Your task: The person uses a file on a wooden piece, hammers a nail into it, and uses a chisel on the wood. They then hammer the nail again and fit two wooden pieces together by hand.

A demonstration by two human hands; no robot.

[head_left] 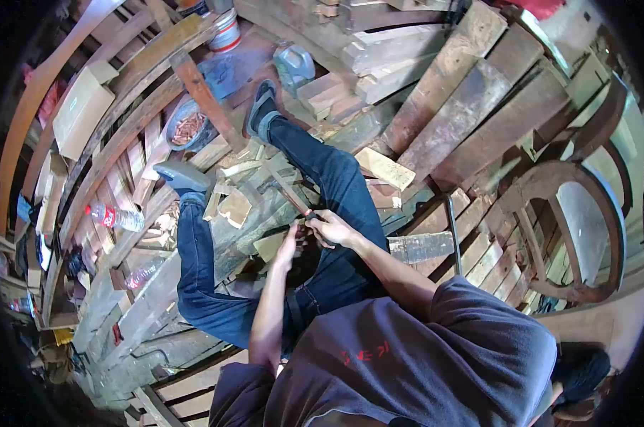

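I am seated with my legs spread over wooden boards. My right hand (330, 229) is closed around the handle of a long, narrow tool (289, 193), with a reddish band where the handle meets the blade-like part. The tool points away and to the left, and I cannot make out its exact kind. Close beside it, my left hand (288, 245) has its fingers bent near the right fingertips. Whatever those fingers pinch, if anything, is too small to tell. Below the tool's far end lie cut wood pieces (235, 208) between my legs.
A blue basin (189, 127) of small wooden pieces stands beyond my left foot. Thick planks (446, 92) are stacked ahead to the right, with a curved wooden frame (524, 192) at far right. Plastic bottles (119, 218), a blue jug (293, 65) and a paint bucket (226, 34) stand or lie about.
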